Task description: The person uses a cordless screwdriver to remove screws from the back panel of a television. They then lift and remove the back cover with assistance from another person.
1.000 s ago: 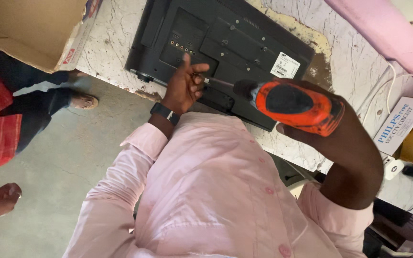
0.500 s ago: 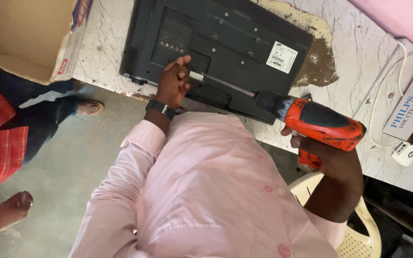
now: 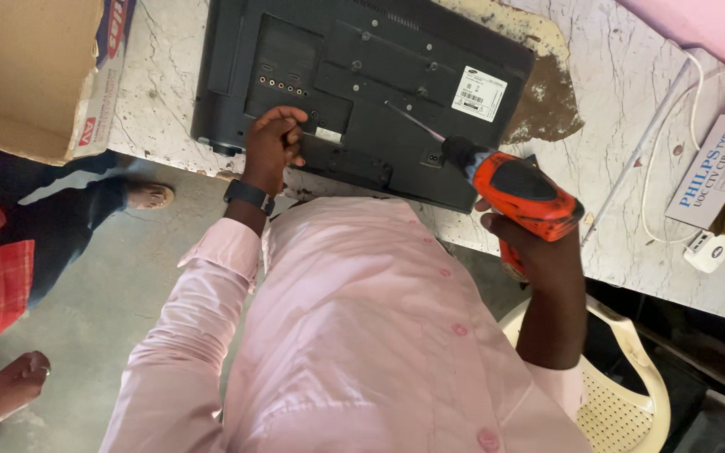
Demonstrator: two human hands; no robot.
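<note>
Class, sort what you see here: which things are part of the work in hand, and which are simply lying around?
In use:
black flat television, back panel up
orange cordless drill with long bit, in right hand
left hand, resting on the television

Lying about:
brown cardboard box
white cable
small white printed carton
cream plastic chair

Just one view, head-mounted, looking pretty much straight down over the pink-shirted chest at the white marbled tabletop [image 3: 606,109] and grey floor; close in, near enough for the black flat television back [image 3: 362,84] to fill the upper middle
</note>
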